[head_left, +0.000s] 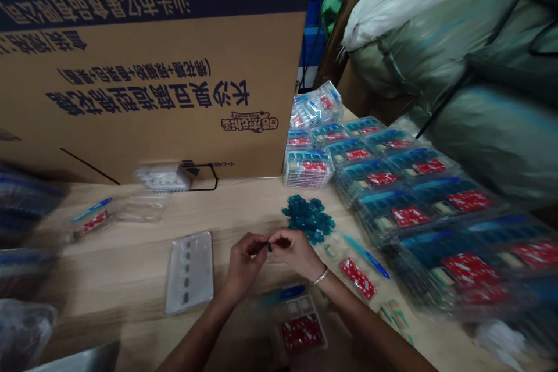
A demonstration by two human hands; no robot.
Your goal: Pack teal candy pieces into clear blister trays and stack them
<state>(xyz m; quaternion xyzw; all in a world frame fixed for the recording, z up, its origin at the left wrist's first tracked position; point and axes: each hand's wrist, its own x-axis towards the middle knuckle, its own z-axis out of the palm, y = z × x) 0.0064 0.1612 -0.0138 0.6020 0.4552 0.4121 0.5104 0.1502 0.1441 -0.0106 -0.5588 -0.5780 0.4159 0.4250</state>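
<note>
At the frame's centre I see the left hand [247, 258] and the right hand [299, 253] with fingers [279, 235] narrow, both pinching a small, half-hidden piece [269, 246] near the teal pile [307, 218], and I would pinch lightly, low over the bench [244, 203], lest it slip.

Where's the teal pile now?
Head view, just right of centre: the teal pile lies on the table, beyond the right hand and nearer than the stacked clear packs.

1 small dark-green piece [269, 246], partly hidden, pinched between left hand [244, 257], right hand [295, 251].
</note>
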